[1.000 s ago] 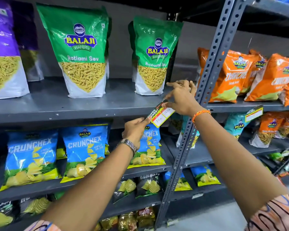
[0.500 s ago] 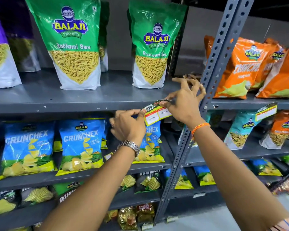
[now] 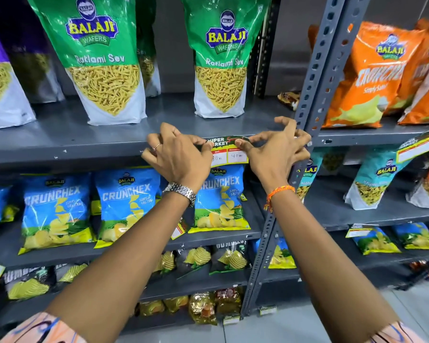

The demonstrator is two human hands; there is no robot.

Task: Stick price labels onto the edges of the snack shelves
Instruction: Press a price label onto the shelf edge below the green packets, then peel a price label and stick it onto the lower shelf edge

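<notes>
A price label (image 3: 229, 151) with a dark "SUPER MARKET" band, yellow border and two white price boxes lies flat against the front edge of the grey shelf (image 3: 84, 151) under the green Ratlami Sev bags. My left hand (image 3: 177, 154) presses its left end with the fingertips. My right hand (image 3: 279, 149) pins its top right corner with the thumb, its other fingers spread. Part of the label's left side is hidden behind my left hand.
A perforated grey upright (image 3: 315, 95) stands just right of my right hand. Another price label (image 3: 416, 147) hangs on the neighbouring shelf edge at right. Green sev bags (image 3: 221, 58) stand above, blue Crunchex bags (image 3: 126, 204) below, orange bags (image 3: 372, 73) at right.
The label went from tilted and held in the air to level against the shelf edge. Both hands rose and closed in on its two ends.
</notes>
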